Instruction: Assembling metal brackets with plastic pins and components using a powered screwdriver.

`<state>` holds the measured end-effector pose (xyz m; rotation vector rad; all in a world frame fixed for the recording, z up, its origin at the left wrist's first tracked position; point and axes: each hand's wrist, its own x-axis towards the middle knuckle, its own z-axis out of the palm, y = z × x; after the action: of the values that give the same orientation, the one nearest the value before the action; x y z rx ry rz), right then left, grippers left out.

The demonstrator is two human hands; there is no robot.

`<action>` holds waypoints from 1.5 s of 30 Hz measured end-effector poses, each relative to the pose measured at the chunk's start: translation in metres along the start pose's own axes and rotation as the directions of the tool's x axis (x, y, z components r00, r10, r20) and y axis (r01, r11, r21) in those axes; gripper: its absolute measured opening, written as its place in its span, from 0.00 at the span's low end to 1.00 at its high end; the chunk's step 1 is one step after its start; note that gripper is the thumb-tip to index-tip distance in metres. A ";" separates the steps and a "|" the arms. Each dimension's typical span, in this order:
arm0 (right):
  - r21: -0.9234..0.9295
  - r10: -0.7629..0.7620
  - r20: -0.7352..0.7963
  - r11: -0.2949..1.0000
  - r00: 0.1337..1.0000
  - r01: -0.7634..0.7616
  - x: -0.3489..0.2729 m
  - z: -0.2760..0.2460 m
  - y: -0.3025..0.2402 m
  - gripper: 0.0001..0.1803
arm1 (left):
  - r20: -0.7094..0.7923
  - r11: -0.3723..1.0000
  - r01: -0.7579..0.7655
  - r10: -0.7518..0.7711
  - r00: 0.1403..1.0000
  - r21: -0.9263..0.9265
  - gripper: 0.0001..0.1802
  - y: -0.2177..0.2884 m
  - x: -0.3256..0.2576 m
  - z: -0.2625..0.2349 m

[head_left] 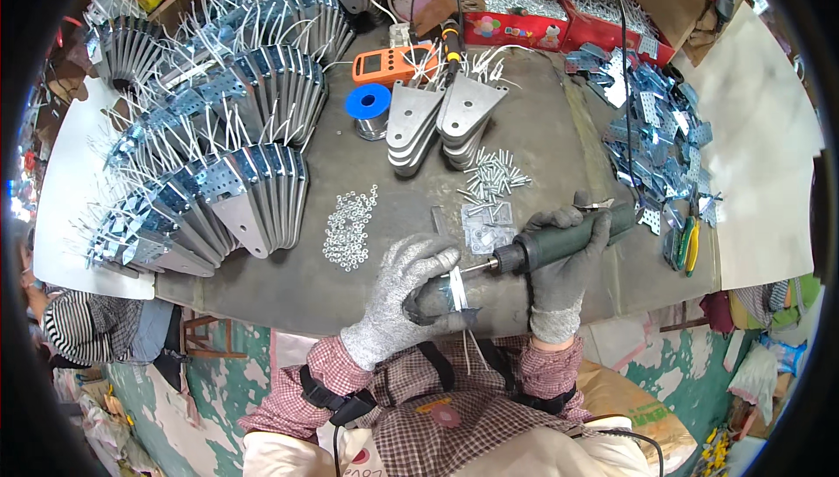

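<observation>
In a grey glove, my left hand grips a metal bracket with white wires hanging below it. The fingers hide much of the part. My right hand, gloved too, is wrapped round a dark electric screwdriver lying nearly level. Its bit points left and meets the bracket's edge, or nearly so. A small pile of nuts lies left of the hands. Beyond the screwdriver, a heap of screws sits above a clear plastic piece.
Stacked grey plates stand at the middle back, beside a blue-topped solder spool and an orange meter. Fanned rows of wired brackets fill the left. Loose blue-silver brackets and pliers lie right. Red boxes line the back.
</observation>
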<state>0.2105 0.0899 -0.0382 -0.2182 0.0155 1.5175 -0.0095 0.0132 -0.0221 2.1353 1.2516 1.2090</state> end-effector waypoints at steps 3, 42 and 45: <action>-0.011 0.014 0.019 1.000 1.000 -0.014 0.003 -0.003 0.003 0.23 | -0.060 0.911 0.175 -0.212 0.975 -0.374 0.36 -0.012 -0.006 -0.013; -0.037 0.005 -0.045 0.999 0.999 -0.006 0.000 0.000 0.003 0.17 | -0.073 0.942 0.317 -0.325 0.943 -0.107 0.10 0.019 -0.002 -0.001; -0.046 0.005 -0.064 0.999 0.998 -0.008 -0.003 0.005 0.006 0.15 | -0.085 0.938 0.328 -0.337 0.938 -0.110 0.10 0.018 -0.001 0.000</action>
<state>0.2036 0.0880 -0.0341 -0.3034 0.0322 1.5182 -0.0003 0.0024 -0.0102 1.7244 1.4966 1.2124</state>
